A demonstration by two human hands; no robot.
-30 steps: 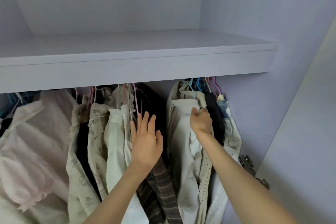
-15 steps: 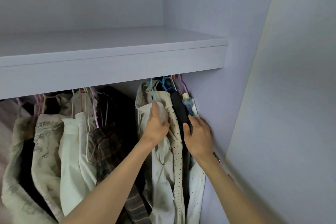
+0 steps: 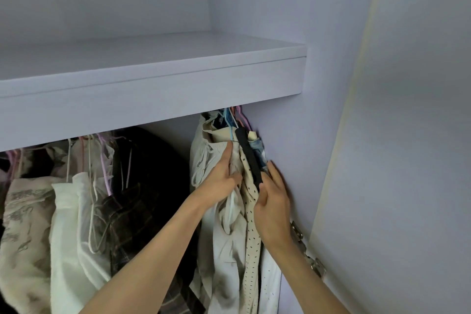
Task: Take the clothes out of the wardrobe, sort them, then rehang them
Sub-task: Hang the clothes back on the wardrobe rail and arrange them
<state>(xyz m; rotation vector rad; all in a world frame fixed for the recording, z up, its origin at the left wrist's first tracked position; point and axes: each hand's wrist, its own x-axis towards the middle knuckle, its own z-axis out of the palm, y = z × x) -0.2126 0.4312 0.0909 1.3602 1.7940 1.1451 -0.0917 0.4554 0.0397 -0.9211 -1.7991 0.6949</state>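
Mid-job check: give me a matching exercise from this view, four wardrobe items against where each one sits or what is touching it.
Items:
1. black garment
2. cream drawstring garment
3. plaid garment
4. door hinge

Places:
A. on the wardrobe's right side wall, below the right hand
B. under the left hand
C. in the left group of clothes, across a gap from the right bunch
D. between the polka-dot garment and the denim piece

Pairs: 1-D, 2-B, 3-C, 4-A
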